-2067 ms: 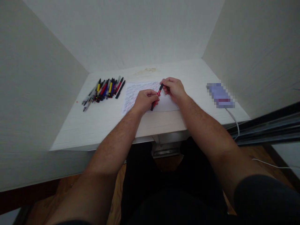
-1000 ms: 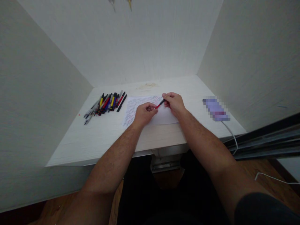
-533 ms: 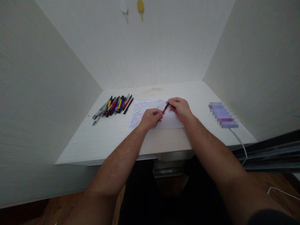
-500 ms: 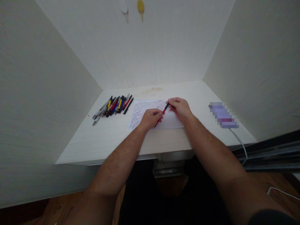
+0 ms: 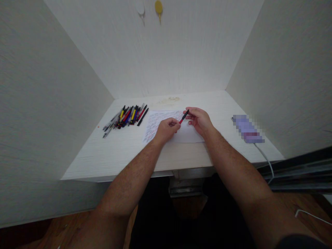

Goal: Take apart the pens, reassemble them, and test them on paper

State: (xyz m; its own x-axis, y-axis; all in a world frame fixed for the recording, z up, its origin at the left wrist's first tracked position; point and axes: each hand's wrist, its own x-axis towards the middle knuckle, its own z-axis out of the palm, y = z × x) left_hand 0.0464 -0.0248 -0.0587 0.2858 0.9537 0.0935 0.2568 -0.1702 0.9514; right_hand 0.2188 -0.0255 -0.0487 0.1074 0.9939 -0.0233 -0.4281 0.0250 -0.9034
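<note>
My left hand (image 5: 167, 130) is closed around the lower part of a red and black pen (image 5: 184, 117) and hides that end. The pen slants up to the right, its black end uppermost, above a sheet of paper (image 5: 190, 135). Around this black end my right hand (image 5: 198, 119) has its fingers curved and apart, the thumb away from the pen. Whether a right fingertip touches the pen, I cannot tell. Dense slanted pen marks cover the left part of the paper; its lower right part is plain white.
To the left lies a pile of pens (image 5: 127, 117) in several colours, with a black pen (image 5: 143, 117) along its right side. A blurred-out phone-like object (image 5: 247, 128) with a white cable (image 5: 266, 157) rests on the right of the white desk (image 5: 103, 162). Panels enclose the desk on three sides.
My right hand has loosened its pinch on the pen's black end, and its fingers have spread. The pen's lower end, visible below my left hand before, is now hidden.
</note>
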